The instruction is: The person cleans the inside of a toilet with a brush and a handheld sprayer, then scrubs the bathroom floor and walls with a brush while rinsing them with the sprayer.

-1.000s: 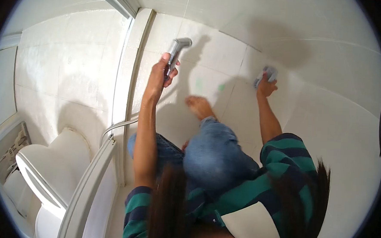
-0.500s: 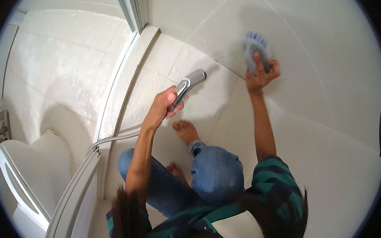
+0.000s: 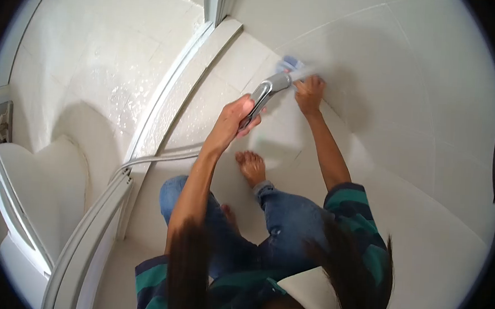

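My left hand (image 3: 233, 120) is closed around the handle of a silver hand sprayer (image 3: 271, 87), its head pointing up and to the right. A white jet of water (image 3: 304, 73) leaves the nozzle toward the brush. Near the line where the wall meets the floor, my right hand (image 3: 310, 94) grips a scrub brush (image 3: 290, 63). The brush is smeared by motion and partly hidden behind the sprayer head and the spray, so its bristles cannot be made out. A grey hose (image 3: 174, 156) runs leftward from beneath my left wrist.
Light tiled wall (image 3: 407, 90) rises on the right. A raised sill (image 3: 201, 71) with a sliding-door track crosses at left, and the curved door rail (image 3: 95, 230) lies below it. Beyond stands a white toilet (image 3: 33, 193) on wet floor. My bare foot (image 3: 252, 167) rests on the tiles.
My right hand has brought the brush down and left from the wall to the wall's base. The sprayer has moved up and right, and water now comes from it.
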Demonstrator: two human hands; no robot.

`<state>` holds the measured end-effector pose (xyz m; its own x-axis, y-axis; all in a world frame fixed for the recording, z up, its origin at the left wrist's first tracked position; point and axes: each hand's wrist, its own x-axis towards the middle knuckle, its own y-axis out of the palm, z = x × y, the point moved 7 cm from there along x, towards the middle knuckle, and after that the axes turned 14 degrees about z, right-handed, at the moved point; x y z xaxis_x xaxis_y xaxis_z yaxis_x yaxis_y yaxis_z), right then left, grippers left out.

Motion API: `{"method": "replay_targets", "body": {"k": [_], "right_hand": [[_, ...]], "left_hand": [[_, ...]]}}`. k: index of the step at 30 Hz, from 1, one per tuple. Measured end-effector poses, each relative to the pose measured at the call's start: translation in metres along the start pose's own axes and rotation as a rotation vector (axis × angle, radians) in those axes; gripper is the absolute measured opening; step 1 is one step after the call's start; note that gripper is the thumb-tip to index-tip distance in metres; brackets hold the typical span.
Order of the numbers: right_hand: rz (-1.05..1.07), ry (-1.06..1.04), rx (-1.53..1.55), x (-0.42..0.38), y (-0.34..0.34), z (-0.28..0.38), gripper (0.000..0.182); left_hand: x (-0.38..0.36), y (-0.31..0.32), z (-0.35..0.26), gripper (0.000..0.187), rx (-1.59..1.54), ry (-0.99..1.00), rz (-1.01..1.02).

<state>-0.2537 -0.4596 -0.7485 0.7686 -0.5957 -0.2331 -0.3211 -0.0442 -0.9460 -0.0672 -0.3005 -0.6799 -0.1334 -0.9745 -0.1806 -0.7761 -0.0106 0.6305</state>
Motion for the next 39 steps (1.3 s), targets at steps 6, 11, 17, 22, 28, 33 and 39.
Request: {"method": "replay_targets", "body": {"k": [6, 11, 17, 22, 28, 33, 39], "right_hand": [[-0.147, 0.581, 0.681, -0.125, 0.095, -0.084, 0.036], [-0.247, 0.225, 0.88, 0.136, 0.001, 0.047, 0.038], [-0.167, 0.827, 0.774, -0.091, 0.101, -0.031, 0.057], [-0.162, 1.495, 0.766, -0.239, 0.13, -0.058, 0.058], [-0.274, 0.207, 0.543, -0.136, 0.107, 0.052, 0.059], [-0.31, 0.529, 0.634, -0.101, 0.089, 0.072, 0.05], [0.165, 0.034, 0.733, -0.016, 0.053, 0.12, 0.049]], "left_hand": [[-0.003, -0.017, -0.018, 0.057, 0.193, -0.006, -0.117], [0.011, -0.007, 0.022, 0.051, 0.249, -0.17, -0.082], [0.004, 0.006, 0.009, 0.037, 0.251, -0.25, -0.096], [0.011, 0.019, 0.065, 0.042, 0.322, -0.388, -0.024], [0.021, 0.033, 0.074, 0.04, 0.436, -0.433, -0.014], [0.016, 0.01, 0.028, 0.056, 0.455, -0.323, -0.151], [-0.009, -0.014, 0.01, 0.049, 0.394, -0.305, -0.259]]}}
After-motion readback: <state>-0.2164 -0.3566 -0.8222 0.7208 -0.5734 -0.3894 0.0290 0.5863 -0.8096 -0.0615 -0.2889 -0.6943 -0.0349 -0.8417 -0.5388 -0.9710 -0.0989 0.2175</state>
